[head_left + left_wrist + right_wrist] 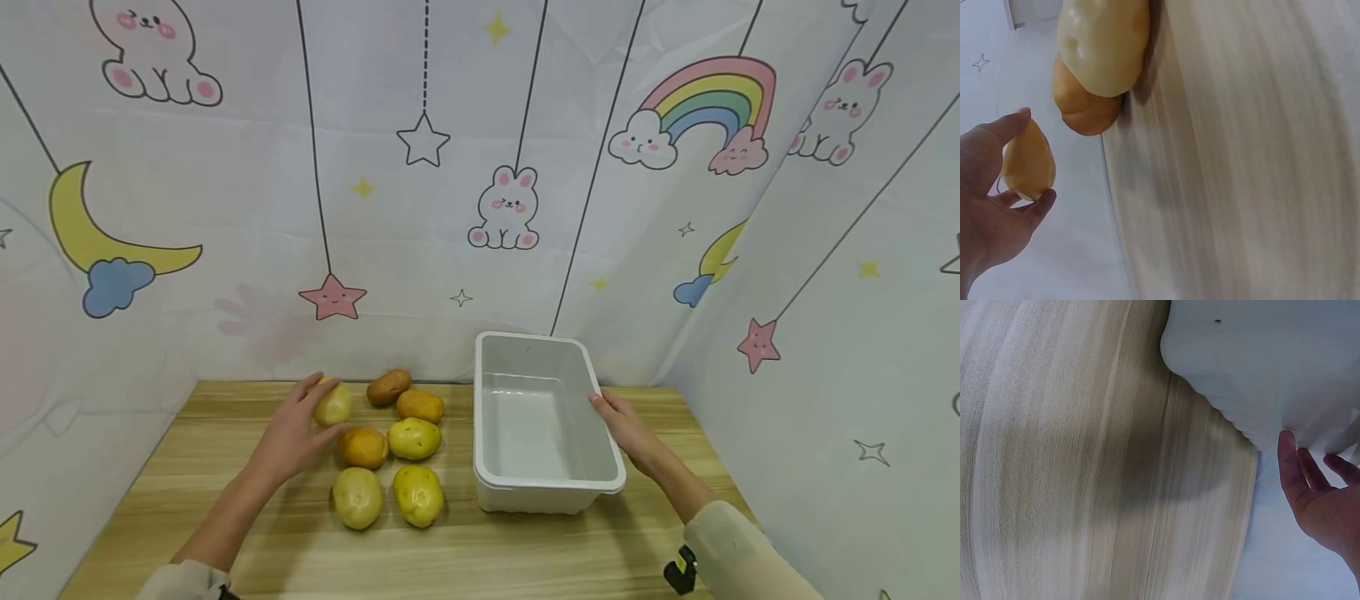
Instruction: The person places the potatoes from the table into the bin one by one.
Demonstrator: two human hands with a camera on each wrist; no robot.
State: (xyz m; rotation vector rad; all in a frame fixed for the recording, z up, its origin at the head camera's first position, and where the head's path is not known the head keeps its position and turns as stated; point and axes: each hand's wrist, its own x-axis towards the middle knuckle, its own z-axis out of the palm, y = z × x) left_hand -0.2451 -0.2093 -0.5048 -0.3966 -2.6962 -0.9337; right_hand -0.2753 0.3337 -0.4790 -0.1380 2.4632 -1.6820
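At the left of the table in the head view, the left hand (292, 433) has its thumb and fingers around a pale yellow potato (333, 404). The left wrist view shows that hand (1000, 194) pinching the potato (1029, 161) between thumb and fingertips. The right hand (630, 429) holds the right rim of a white plastic bin (487, 479), which has nothing in it. From the right wrist view, the fingers of the right hand (1322, 500) touch the outer wall of the bin (1235, 362).
Several potatoes lie between the left hand and the bin: a brown one (388, 387), orange-brown ones (363, 447), and yellow ones (418, 496). A patterned cloth (405, 267) hangs behind the wooden table (315, 558).
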